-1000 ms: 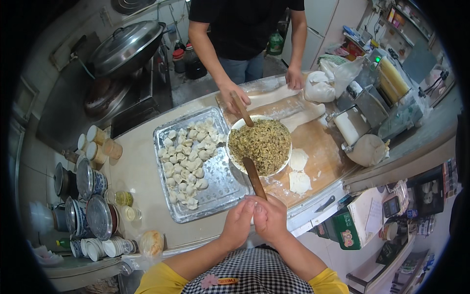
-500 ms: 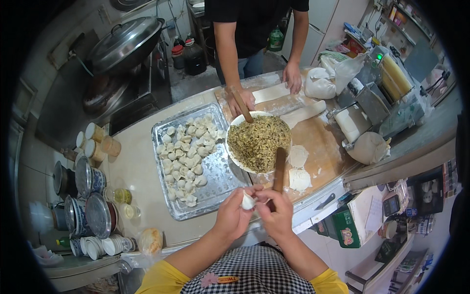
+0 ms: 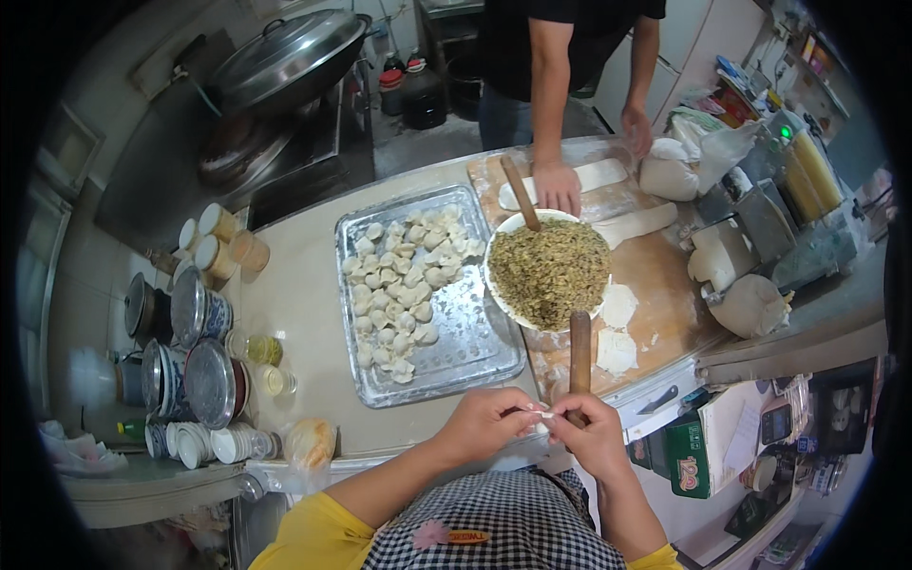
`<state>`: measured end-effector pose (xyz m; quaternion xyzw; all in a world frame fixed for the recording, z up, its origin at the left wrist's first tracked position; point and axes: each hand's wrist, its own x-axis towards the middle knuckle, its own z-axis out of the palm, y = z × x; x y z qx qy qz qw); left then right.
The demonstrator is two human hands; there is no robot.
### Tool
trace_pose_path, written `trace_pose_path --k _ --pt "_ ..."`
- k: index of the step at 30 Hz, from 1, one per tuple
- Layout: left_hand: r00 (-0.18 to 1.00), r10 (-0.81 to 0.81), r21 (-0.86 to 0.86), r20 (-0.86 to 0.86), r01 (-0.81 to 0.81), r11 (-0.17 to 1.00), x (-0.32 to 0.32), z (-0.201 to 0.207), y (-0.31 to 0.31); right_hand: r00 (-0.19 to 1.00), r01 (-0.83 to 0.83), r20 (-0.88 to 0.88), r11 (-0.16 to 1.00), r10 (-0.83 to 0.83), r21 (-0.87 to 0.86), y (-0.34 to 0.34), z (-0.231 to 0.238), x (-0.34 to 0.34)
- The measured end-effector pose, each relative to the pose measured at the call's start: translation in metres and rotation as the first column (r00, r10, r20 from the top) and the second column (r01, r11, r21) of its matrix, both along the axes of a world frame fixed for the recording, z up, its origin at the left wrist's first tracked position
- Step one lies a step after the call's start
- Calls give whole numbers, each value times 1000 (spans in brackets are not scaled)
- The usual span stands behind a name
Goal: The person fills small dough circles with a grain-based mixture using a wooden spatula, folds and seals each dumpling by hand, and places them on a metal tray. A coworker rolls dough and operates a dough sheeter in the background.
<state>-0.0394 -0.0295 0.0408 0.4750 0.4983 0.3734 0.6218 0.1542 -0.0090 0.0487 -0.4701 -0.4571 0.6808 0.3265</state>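
Observation:
In front of my apron, both hands pinch a small white dumpling (image 3: 542,429), mostly hidden by the fingers. My left hand (image 3: 489,421) grips its left edge with closed fingertips. My right hand (image 3: 594,439) pinches the other side and also holds a wooden stick (image 3: 580,351) upright. The stick's upper end reaches the near rim of a white bowl (image 3: 494,290) heaped with chopped green-brown filling (image 3: 546,271). A second wooden stick (image 3: 520,193) leans in that bowl. Flat dough wrappers (image 3: 617,351) lie right of it.
Left of the bowl, a metal tray (image 3: 465,356) carries rows of folded dumplings (image 3: 399,285). Across the table, a co-worker's hand (image 3: 557,187) presses a dough strip (image 3: 598,175) on the floured board (image 3: 665,304). A dough machine (image 3: 760,214) stands right; lidded pots (image 3: 214,380) stand left.
The view has shifted, so the scene sits further right. My fingers have closed over the dumpling, which showed more before. The co-worker's right-side hand has lifted off the dough strip.

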Motion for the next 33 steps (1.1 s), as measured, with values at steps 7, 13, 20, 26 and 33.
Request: trace_pose_path --k 7,13,20,26,33 --pt "993 -82 -17 85 84 996 -4 -9 -11 936 -91 352 960 -8 264 -26 -7 9" --pt "992 -44 -126 116 59 990 -2 -12 -20 883 -246 465 778 -67 578 -30 -9 2" --pt "961 -44 117 -274 79 990 -1 -6 -22 881 -267 471 771 -48 579 -27 -19 -2" --pt "969 -55 -10 -242 54 998 -7 5 -19 923 -214 383 799 -23 562 -23 -26 -4" --pt "851 89 267 -517 62 962 -32 -39 -17 857 -239 512 835 -60 496 -6 -41 7"
